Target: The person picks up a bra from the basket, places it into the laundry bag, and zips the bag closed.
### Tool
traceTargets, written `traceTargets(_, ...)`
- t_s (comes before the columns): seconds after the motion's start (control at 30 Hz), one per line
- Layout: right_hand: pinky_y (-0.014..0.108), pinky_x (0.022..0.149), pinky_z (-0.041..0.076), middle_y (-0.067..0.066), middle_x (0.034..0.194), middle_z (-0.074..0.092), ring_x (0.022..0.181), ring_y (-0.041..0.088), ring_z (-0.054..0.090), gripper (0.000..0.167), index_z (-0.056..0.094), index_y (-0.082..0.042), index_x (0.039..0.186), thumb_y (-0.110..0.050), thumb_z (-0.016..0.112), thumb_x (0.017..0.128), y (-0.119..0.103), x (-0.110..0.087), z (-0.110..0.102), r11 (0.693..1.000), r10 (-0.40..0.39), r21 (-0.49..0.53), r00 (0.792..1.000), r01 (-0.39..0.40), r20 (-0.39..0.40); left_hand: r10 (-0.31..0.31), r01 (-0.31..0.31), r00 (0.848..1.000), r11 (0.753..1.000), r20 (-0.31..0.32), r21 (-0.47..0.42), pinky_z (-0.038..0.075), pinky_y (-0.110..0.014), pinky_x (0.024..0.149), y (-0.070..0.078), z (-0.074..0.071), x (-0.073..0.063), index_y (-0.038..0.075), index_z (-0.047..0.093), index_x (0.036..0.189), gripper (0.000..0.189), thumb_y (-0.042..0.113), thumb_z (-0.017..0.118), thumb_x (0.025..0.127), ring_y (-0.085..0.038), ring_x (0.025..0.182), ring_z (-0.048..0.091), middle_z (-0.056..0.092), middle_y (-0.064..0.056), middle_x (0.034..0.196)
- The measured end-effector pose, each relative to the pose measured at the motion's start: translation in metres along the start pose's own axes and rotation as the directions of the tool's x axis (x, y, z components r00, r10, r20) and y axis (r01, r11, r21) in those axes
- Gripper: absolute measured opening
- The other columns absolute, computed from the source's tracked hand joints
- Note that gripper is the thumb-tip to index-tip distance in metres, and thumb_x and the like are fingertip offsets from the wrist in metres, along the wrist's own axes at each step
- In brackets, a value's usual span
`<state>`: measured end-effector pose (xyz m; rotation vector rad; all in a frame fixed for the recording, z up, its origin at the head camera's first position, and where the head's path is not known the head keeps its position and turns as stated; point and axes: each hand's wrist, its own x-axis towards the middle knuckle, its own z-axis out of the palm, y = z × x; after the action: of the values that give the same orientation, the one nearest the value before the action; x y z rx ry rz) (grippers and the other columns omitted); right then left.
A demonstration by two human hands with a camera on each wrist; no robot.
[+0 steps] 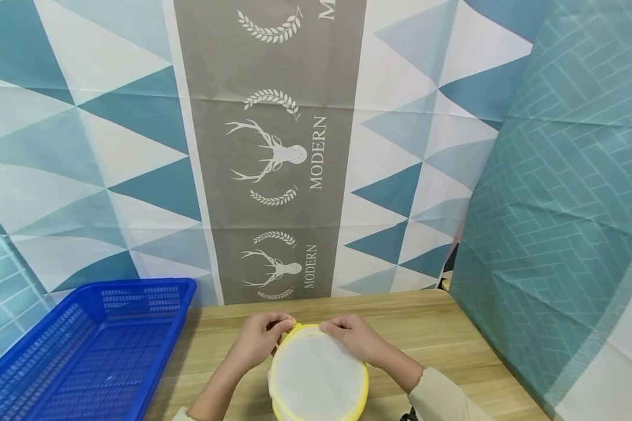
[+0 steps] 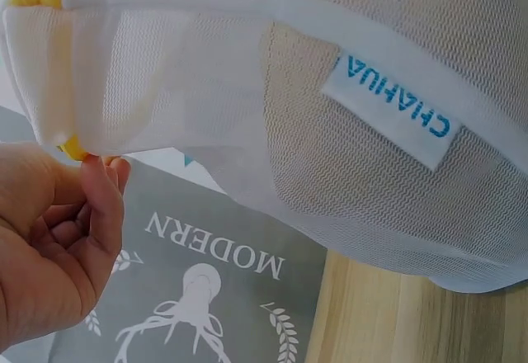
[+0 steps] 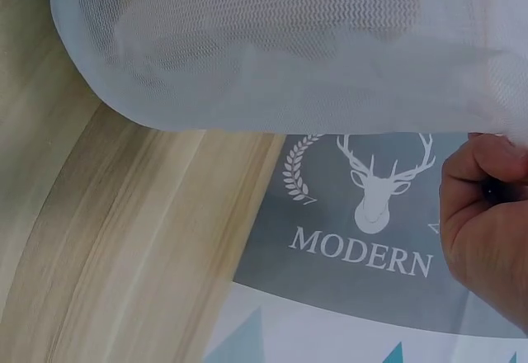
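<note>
A round white mesh laundry bag with a yellow zipper round its top stands in front of me. At the far left of the rim, my left hand pinches the zipper end between thumb and forefinger. My right hand pinches the rim on the far right side, thumb on top. A white tag with blue CHAHUA lettering is sewn on the bag's side in the left wrist view. The top panel looks flat and covers the inside.
On the left of the wooden table stands a blue plastic basket with slotted walls. A patterned cloth with triangles and deer heads hangs behind the table. A teal sheet borders the right side.
</note>
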<state>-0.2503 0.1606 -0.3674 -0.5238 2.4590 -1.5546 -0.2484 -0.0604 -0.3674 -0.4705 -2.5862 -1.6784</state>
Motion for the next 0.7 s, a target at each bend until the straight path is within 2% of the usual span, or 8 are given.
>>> traceTargets(0.2,0.024,0.048,0.049,-0.002,0.066,0.061,0.051,0.008,0.056,0.037,0.069,-0.001,0.087,-0.034,0.054,0.095,-0.003,0.001,-0.001,1.000,0.000,0.020,1.000,0.000,-0.011,-0.006,0.006,1.000,1.000,-0.028,0.019,0.048,-0.026,0.047,0.002,0.001,0.000,0.006,0.069,0.098,0.020,0.022,0.060,0.091,-0.012,0.060,0.055,0.064,-0.003,0.074)
traceTargets(0.37,0.023,0.050,0.047,-0.002,0.071,0.061,0.057,0.008,0.054,0.036,0.069,-0.006,0.087,-0.038,0.055,0.093,-0.008,0.006,0.000,0.999,-0.020,-0.036,1.000,0.020,-0.019,-0.002,0.002,1.000,1.000,-0.014,0.019,0.049,-0.026,0.048,0.003,0.001,0.002,0.008,0.069,0.098,0.019,0.022,0.059,0.092,-0.012,0.061,0.056,0.065,-0.003,0.075)
traceTargets(0.57,0.023,0.057,0.049,0.003,0.093,0.068,0.070,0.008,0.058,0.028,0.071,-0.012,0.100,-0.034,0.056,0.093,-0.018,0.014,0.003,0.991,-0.095,-0.088,0.994,0.100,0.058,0.067,-0.067,0.998,0.997,-0.004,0.031,0.049,-0.022,0.055,0.005,0.004,0.003,0.007,0.070,0.095,0.016,0.019,0.060,0.091,-0.009,0.067,0.057,0.068,-0.004,0.083)
traceTargets(0.7,0.021,0.056,0.048,0.004,0.091,0.069,0.067,0.006,0.057,0.024,0.072,-0.012,0.097,-0.030,0.057,0.094,-0.022,0.015,0.005,0.985,-0.119,-0.117,0.989,0.130,0.093,0.083,-0.083,0.997,0.996,0.002,0.043,0.048,-0.021,0.058,0.006,0.004,0.004,0.008,0.071,0.094,0.015,0.019,0.060,0.091,-0.008,0.068,0.056,0.068,-0.003,0.085)
